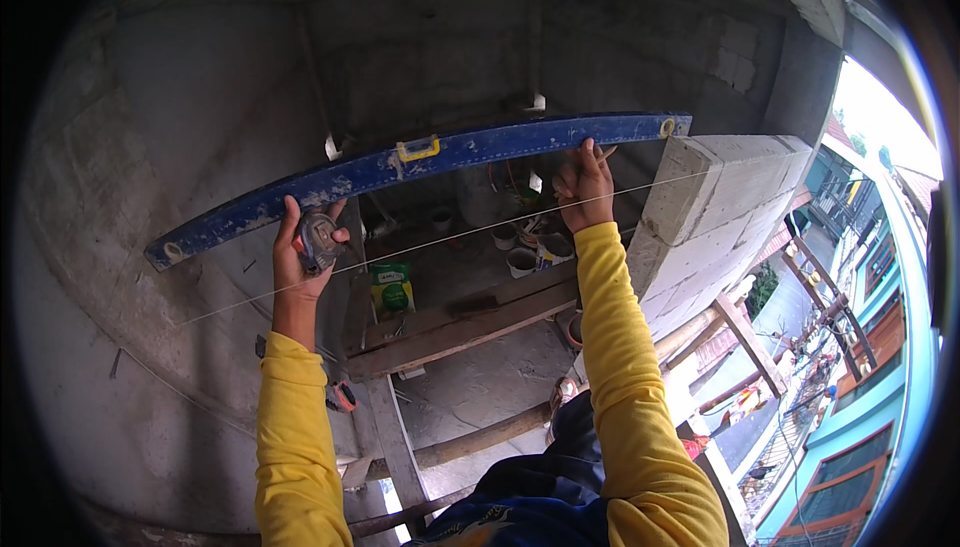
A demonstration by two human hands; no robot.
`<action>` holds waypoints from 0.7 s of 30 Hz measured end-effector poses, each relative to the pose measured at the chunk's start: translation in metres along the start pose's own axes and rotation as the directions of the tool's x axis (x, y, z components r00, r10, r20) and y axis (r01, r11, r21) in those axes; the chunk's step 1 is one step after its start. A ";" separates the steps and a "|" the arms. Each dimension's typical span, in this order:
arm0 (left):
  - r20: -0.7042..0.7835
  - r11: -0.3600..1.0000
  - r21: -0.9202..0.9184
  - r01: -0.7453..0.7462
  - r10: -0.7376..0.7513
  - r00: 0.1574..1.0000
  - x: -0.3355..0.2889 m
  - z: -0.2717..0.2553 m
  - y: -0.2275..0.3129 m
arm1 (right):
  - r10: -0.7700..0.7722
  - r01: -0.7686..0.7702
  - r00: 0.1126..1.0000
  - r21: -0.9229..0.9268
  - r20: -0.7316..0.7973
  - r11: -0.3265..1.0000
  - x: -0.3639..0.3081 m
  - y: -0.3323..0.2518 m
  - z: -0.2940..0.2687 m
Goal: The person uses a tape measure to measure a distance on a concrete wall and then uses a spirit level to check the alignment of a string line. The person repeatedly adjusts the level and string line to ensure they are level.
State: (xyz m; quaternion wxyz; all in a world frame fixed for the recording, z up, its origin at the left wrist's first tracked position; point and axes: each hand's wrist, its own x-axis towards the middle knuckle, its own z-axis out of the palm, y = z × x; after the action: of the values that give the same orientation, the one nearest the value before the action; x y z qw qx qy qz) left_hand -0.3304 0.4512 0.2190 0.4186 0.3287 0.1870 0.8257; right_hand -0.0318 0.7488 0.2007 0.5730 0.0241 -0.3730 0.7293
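Observation:
A long blue spirit level (360, 175), smeared with mortar, spans between the grey wall on the left and the block wall (720, 197) on the right. My left hand (297, 272) has a tape measure (318, 243) in its palm, and its raised fingertips touch the level's lower edge. My right hand (583, 190) is closed, its index finger pressed against the level near the right end. A thin stick like a pencil (606, 154) pokes out of its fingers. Below the level, a taut pale string (460, 240) passes by both hands.
Wooden planks (470, 341) form a scaffold beneath my arms. Several buckets (521, 262) and a green-and-yellow bag (391, 287) stand lower down. An orange-and-black tool (344, 396) lies by my left forearm. Past the block wall, the right side drops to a street-level yard.

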 end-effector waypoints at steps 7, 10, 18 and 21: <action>0.016 1.000 0.001 0.004 -0.004 1.000 0.001 -0.002 0.001 | -0.001 0.001 1.000 0.007 -0.019 1.000 0.000 0.001 0.000; 0.024 1.000 0.000 0.006 -0.006 1.000 0.002 -0.003 0.000 | -0.003 0.003 1.000 0.014 -0.017 1.000 0.002 0.001 -0.002; 0.020 1.000 0.003 0.010 -0.010 1.000 0.002 -0.008 0.000 | -0.005 0.005 1.000 0.007 -0.017 1.000 0.000 0.001 0.000; 0.009 1.000 0.001 0.010 -0.010 1.000 0.002 -0.008 0.001 | -0.006 0.006 1.000 0.012 -0.015 1.000 0.000 0.000 0.002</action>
State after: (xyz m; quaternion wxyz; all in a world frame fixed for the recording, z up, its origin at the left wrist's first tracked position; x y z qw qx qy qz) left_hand -0.3369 0.4521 0.2146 0.4237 0.3317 0.1870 0.8219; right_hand -0.0328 0.7476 0.2019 0.5778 0.0229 -0.3641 0.7301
